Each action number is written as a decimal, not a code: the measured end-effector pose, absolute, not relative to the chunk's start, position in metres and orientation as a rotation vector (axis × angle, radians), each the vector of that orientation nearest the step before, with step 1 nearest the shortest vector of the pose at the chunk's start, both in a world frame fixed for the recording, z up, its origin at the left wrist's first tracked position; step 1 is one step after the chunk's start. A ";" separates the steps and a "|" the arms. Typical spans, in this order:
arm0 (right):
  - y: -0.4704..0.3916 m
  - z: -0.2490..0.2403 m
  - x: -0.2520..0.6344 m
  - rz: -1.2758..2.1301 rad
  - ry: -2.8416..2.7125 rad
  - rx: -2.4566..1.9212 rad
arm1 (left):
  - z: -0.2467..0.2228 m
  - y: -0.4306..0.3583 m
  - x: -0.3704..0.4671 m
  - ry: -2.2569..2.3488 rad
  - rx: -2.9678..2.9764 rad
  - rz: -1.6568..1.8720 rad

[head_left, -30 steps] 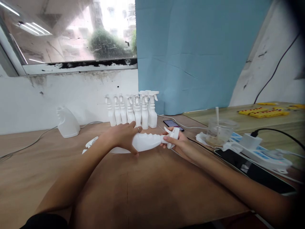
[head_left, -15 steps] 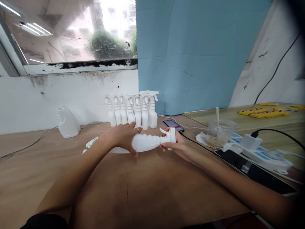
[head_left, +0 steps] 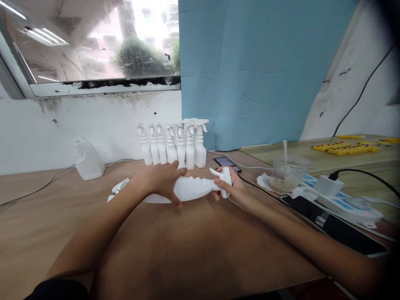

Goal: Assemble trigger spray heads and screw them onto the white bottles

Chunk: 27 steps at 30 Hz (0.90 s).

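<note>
A white spray bottle (head_left: pixel 194 188) lies on its side just above the brown table, its ribbed neck toward the right. My left hand (head_left: pixel 165 181) wraps around its body, and the bottle's base is partly hidden behind that hand and forearm. At the neck end, my right hand (head_left: pixel 235 185) grips the white trigger sprayer head (head_left: pixel 226 177), thumb and fingers at the collar. The head meets the bottle's mouth; how tightly it sits there I cannot tell. Left of my left forearm, more white trigger heads (head_left: pixel 120 187) lie on the table.
Several white spray bottles with trigger heads (head_left: pixel 180 143) stand near the wall. A headless white bottle (head_left: pixel 89 160) stands farther left. To the right are a phone (head_left: pixel 227 163), a clear cup with a straw (head_left: pixel 286 173), a power strip (head_left: pixel 350 204), a black tablet-like device (head_left: pixel 334 225) and cables.
My right thumb and fingers have shifted around the collar of the sprayer head, and the head has turned slightly. My left hand stays around the bottle, nearly still.
</note>
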State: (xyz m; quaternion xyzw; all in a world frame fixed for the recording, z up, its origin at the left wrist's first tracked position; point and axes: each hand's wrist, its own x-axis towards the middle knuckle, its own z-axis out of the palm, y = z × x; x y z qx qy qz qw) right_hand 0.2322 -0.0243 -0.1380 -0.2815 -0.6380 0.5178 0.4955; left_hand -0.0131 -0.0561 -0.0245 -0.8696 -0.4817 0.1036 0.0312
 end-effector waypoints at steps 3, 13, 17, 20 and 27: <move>-0.026 -0.136 0.232 1.304 -1.524 -0.631 | -0.024 -0.057 -0.014 -1.488 -2.672 0.310; -0.029 -0.134 0.230 1.329 -1.485 -0.698 | -0.023 -0.058 -0.011 -1.512 -2.670 0.337; -0.029 -0.135 0.230 1.352 -1.460 -0.708 | -0.023 -0.061 -0.010 -1.492 -2.659 0.325; -0.031 -0.133 0.230 1.459 -1.430 -0.604 | -0.024 -0.059 -0.011 -1.514 -2.660 0.316; -0.029 -0.132 0.232 1.301 -1.479 -0.687 | -0.023 -0.059 -0.011 -1.532 -2.675 0.352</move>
